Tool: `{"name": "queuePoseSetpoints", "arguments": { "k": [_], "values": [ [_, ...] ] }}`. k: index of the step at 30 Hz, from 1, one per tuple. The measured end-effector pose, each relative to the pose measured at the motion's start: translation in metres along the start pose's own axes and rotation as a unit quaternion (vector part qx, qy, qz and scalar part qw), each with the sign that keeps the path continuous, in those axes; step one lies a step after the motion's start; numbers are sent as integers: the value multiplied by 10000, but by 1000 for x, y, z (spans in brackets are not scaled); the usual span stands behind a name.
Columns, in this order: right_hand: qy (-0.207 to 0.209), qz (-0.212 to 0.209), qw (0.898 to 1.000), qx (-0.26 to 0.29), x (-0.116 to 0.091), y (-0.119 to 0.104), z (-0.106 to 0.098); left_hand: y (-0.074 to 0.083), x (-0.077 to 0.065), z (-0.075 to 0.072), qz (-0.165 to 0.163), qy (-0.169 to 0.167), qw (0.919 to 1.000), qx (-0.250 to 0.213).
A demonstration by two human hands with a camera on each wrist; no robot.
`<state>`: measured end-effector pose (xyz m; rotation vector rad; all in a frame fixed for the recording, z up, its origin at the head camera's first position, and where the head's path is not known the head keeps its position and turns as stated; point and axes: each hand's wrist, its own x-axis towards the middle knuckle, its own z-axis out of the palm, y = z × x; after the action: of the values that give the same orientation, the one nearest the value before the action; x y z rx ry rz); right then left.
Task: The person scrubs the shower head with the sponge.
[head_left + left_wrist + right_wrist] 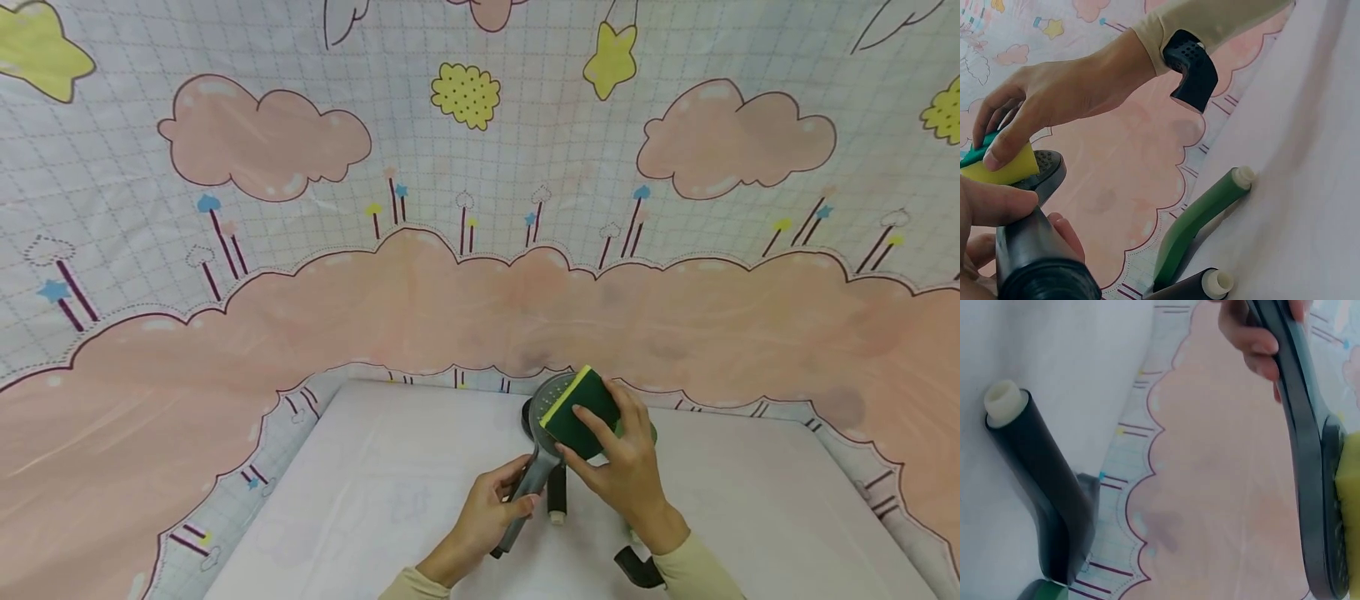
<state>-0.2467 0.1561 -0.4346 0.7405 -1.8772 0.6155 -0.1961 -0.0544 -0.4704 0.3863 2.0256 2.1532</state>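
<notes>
In the head view, my left hand [483,508] grips the handle of a grey shower head [534,479], its round nozzle face tilted up and to the right. A two-layer sponge [588,412], green on one side and yellow on the other, is pinched between the thumb and fingers of my right hand [628,462]. Its yellow side lies against the nozzle face, as the sponge [1350,506] also shows in the right wrist view. The left wrist view has the handle's lower end [1044,256] close up, with my left thumb on it.
Below the shower head, a black tube-like handle [557,493] with a whitish end lies on the white table [375,475]. A green curved one [1200,222] lies beside it. A black device [1191,69] is worn at the right sleeve. Patterned cloth [480,308] hangs behind.
</notes>
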Motion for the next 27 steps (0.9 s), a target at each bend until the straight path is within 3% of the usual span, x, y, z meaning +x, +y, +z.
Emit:
{"name": "queuePoseSetpoints", "arguments": {
  "k": [14,27],
  "values": [
    [-360,-451,9980,263,-1,-5,1,0,1,5,68,15,9999,118],
    [-163,-512,9986,30,6,5,-6,2,-1,5,21,-4,10000,43]
  ]
}}
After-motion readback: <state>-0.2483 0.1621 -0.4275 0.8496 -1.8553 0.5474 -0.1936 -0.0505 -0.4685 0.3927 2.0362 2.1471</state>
